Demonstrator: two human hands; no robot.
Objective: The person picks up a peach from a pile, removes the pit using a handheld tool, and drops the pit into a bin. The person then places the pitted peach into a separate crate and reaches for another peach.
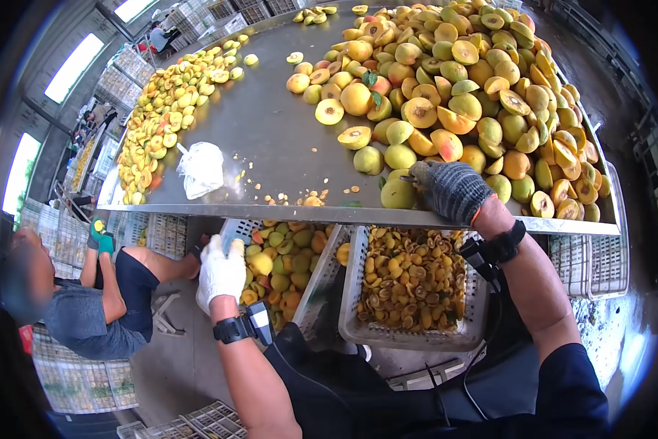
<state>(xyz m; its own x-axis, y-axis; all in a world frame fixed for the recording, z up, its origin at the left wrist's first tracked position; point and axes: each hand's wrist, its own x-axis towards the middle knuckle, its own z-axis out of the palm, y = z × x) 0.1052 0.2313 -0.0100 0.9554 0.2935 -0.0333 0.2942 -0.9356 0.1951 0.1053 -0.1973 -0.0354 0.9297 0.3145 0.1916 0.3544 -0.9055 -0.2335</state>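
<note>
My left hand (223, 271), in a white glove, is over the near left side of a crate of whole peaches (279, 252). Its fingers are stretched out and a little apart, with nothing visible in them. In a grey knitted glove, my right hand (455, 192) is at the near edge of the metal table (285, 154), fingers curled. A small dark tip shows at its fingers, beside a green-yellow peach (397, 194); what it grips is hidden. Behind that hand rises a big heap of halved and whole peaches (461, 102), some halves with pits showing.
A white crate (351, 307) of small peach pieces stands below the table edge. On the table are a white plastic bag (200, 170), scattered scraps (311, 199) and a pile of cut peaches (153, 132) at the left. A seated person (98, 300) with green gloves is at left.
</note>
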